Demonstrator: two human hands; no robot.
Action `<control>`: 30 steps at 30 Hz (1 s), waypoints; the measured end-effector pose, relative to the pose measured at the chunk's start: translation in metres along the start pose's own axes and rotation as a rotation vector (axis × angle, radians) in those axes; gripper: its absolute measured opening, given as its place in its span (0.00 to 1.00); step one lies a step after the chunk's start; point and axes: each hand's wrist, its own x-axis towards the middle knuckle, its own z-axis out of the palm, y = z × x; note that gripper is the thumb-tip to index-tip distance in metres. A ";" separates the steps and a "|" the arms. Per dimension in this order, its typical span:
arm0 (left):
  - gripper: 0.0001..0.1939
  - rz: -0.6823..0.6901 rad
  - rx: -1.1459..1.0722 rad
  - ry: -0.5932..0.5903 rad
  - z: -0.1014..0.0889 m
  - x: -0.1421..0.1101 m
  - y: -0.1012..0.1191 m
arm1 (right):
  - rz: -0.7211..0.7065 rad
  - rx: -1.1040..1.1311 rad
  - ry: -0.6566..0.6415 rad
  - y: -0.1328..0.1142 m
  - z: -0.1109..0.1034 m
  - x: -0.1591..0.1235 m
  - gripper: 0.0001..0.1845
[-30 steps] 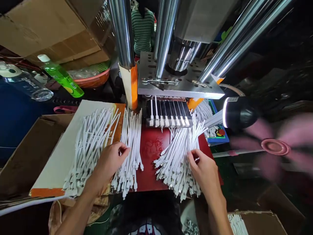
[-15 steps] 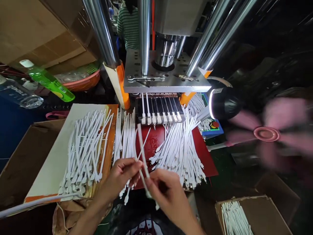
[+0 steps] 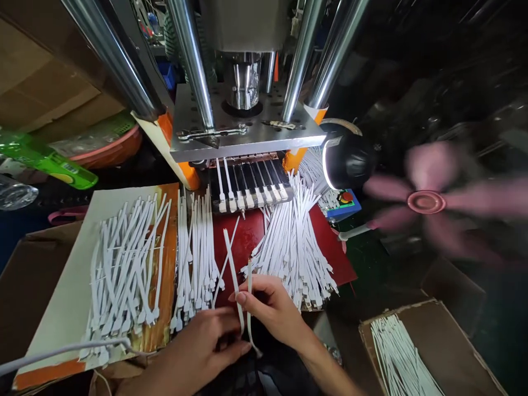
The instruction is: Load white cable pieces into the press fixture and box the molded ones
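My right hand (image 3: 272, 308) pinches two short white cables (image 3: 231, 264) between thumb and fingers, and their upper ends stick up. The left hand (image 3: 206, 344) is curled round the lower part of these cables, just below my right fingers; its fingertips partly hide the connector ends. Ahead of both hands, a black mold block (image 3: 249, 184) under the press holds several white cables side by side, with connectors at its front edge. On the red surface right of it lies a fanned pile of white cables (image 3: 299, 247); a narrower bunch (image 3: 202, 247) lies to the left.
A board (image 3: 61, 286) on the left carries more cables (image 3: 124, 264). The press plate (image 3: 247, 137) has a wrench (image 3: 212, 132) on top. A lit lamp (image 3: 346, 162) and a spinning pink fan (image 3: 427, 202) stand right. A cardboard box (image 3: 445, 330) holds cables (image 3: 400, 352). A green bottle (image 3: 53, 162) lies left.
My left hand has moved down from the upper part of the cables to their lower ends. The right hand has shifted up and now grips both cables. The view has swung rightward.
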 end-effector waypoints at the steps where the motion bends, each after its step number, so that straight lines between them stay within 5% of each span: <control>1: 0.11 -0.018 -0.041 0.058 -0.008 0.004 0.003 | -0.022 -0.035 0.006 0.001 0.001 -0.001 0.20; 3: 0.22 -0.048 -0.158 0.254 -0.024 0.014 0.008 | -0.043 -0.098 0.022 0.004 0.003 -0.005 0.19; 6: 0.17 0.037 -0.280 0.475 -0.039 0.026 0.015 | -0.062 -0.183 0.025 0.007 0.004 -0.008 0.16; 13: 0.10 0.167 -0.311 0.306 -0.041 0.030 0.020 | -0.169 -0.265 -0.043 -0.005 -0.009 -0.017 0.18; 22: 0.07 0.221 -0.367 0.328 -0.048 0.023 0.027 | -0.299 -0.252 0.127 -0.019 -0.005 -0.006 0.14; 30: 0.07 0.272 -0.309 0.340 -0.061 0.024 0.027 | -0.267 -0.390 0.174 -0.032 0.005 0.003 0.16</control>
